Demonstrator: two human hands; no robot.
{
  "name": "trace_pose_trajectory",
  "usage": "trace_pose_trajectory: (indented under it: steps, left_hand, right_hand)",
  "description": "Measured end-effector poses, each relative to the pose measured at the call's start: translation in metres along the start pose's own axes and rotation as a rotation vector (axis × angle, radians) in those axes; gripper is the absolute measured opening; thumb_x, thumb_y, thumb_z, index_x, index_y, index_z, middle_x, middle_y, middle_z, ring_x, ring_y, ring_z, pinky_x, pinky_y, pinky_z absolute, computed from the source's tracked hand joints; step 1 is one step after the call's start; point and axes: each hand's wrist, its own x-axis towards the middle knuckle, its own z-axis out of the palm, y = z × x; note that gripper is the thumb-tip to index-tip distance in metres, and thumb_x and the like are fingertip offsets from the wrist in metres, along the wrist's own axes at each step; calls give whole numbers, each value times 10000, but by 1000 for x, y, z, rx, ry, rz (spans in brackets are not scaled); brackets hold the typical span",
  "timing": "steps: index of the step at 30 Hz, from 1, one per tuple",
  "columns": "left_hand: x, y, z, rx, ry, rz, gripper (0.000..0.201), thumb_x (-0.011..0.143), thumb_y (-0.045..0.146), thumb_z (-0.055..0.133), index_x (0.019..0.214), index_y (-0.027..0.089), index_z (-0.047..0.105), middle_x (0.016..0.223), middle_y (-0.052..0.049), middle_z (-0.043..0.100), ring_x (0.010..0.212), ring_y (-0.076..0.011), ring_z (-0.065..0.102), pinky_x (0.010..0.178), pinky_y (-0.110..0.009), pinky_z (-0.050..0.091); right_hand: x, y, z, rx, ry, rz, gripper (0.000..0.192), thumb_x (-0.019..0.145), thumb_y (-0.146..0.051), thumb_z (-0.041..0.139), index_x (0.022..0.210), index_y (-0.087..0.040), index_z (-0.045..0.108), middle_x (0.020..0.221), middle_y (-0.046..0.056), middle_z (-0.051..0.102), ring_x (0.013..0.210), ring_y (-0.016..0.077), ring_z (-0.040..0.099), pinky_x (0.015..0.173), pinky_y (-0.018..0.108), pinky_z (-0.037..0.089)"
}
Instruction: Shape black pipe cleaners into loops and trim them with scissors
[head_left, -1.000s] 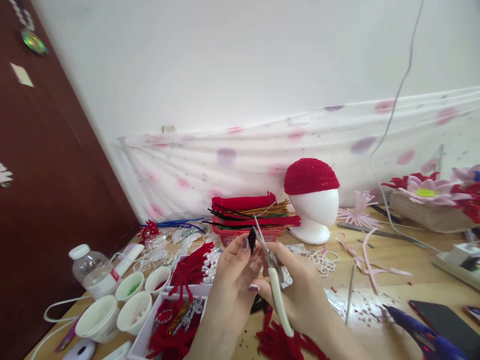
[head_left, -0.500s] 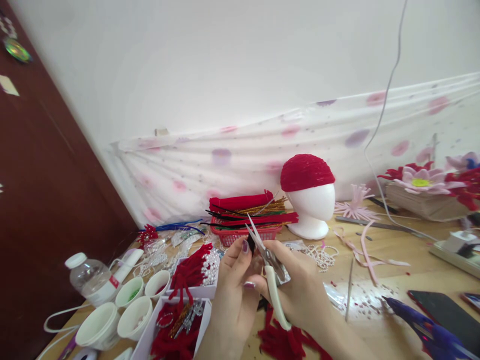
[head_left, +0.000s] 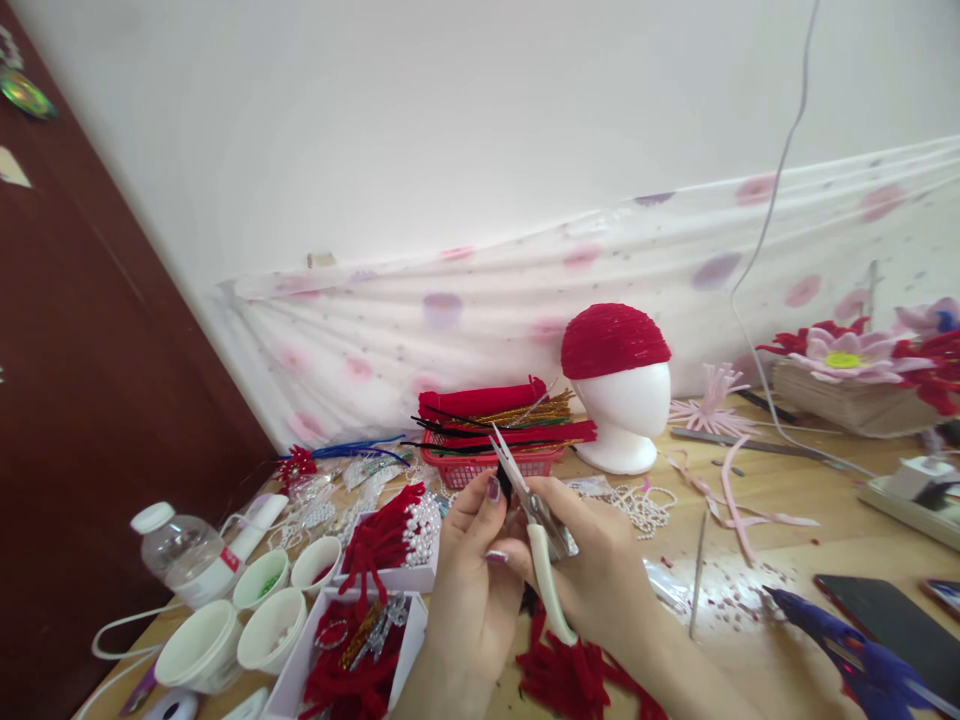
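Now right hand (head_left: 600,575) grips slim steel scissors (head_left: 529,510) — left hand (head_left: 472,560) pinches fuzzy black piece (head_left: 503,484).

Right hand (head_left: 600,575) holds scissors (head_left: 534,525) against left hand's (head_left: 469,575) black piece (head_left: 504,483)

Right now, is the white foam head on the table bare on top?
No, the foam head wears a red cap that covers its whole crown.
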Motion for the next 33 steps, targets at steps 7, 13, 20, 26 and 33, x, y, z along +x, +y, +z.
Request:
trace_pose_trajectory:
  steps: [7,13,20,26,33]
  left_hand:
    - [1,-2,-1,-71,75,23,349,480,172,972,774,138,787,728,-47,773,627,-99,706,528,-94,534]
    - [2,5,-2,-4,88,172,273,536,199,954,734,197,766,706,-4,776,676,-125,738,755,-232,611]
    - [-6,10,6,217,102,347,251,563,151,920,698,190,712,671,37,730,592,-76,668,625,-154,559]
    - [-5,13,6,403,92,356,226,559,131,893,676,172,704,652,18,700,620,-83,636,591,-135,517]
    - [-5,28,0,436,57,621,250,551,198,937,696,215,734,703,13,729,752,-152,711,799,-247,570]
  right_hand:
    - [-2,2,1,77,27,51,268,913,-459,643,878,-193,629,565,-11,636,450,133,562,469,214,418]
    - [3,5,-13,397,162,262,218,844,-397,727,798,-206,635,551,-43,553,424,104,464,399,209,382]
    - [12,2,-30,749,-2,538,320,803,-471,703,884,-163,723,410,-60,498,338,109,443,319,216,358]
    - [8,4,-28,770,-58,597,208,752,-359,761,849,-183,708,461,-61,526,358,102,464,330,206,374]
    - [4,11,-32,742,-149,416,137,827,-337,679,828,-201,662,523,-58,485,438,105,427,403,218,338]
